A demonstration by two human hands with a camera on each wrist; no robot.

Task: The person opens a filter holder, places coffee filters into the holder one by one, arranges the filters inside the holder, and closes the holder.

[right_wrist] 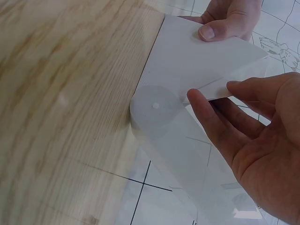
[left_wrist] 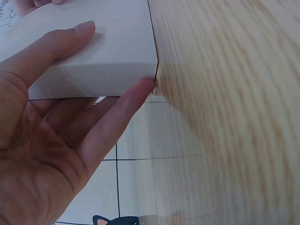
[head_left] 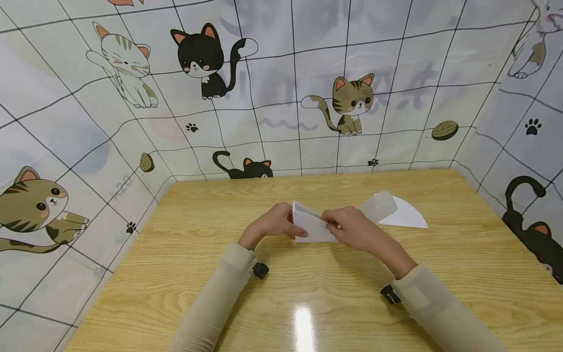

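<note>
A white thin-walled paper box [head_left: 311,229] stands on edge on the table between my hands, its narrow top gap showing in the head view. My left hand [head_left: 277,221] grips its left end, with the thumb on the broad front face [left_wrist: 122,42] and the other fingers along the narrow side. At the box's right upper edge my right hand [head_left: 354,229] pinches the wall between thumb and fingers. A translucent strip with a rounded end [right_wrist: 154,119] overlaps the box's lower corner in the right wrist view.
Beyond my right hand, a translucent rounded flap [head_left: 381,207] lies over a white fan-shaped sheet [head_left: 406,213] on the wooden table [head_left: 211,210]. A cat-patterned curtain [head_left: 281,112] encloses the table's back and sides. Dark strap buckles [head_left: 260,270] hang at both sleeve cuffs.
</note>
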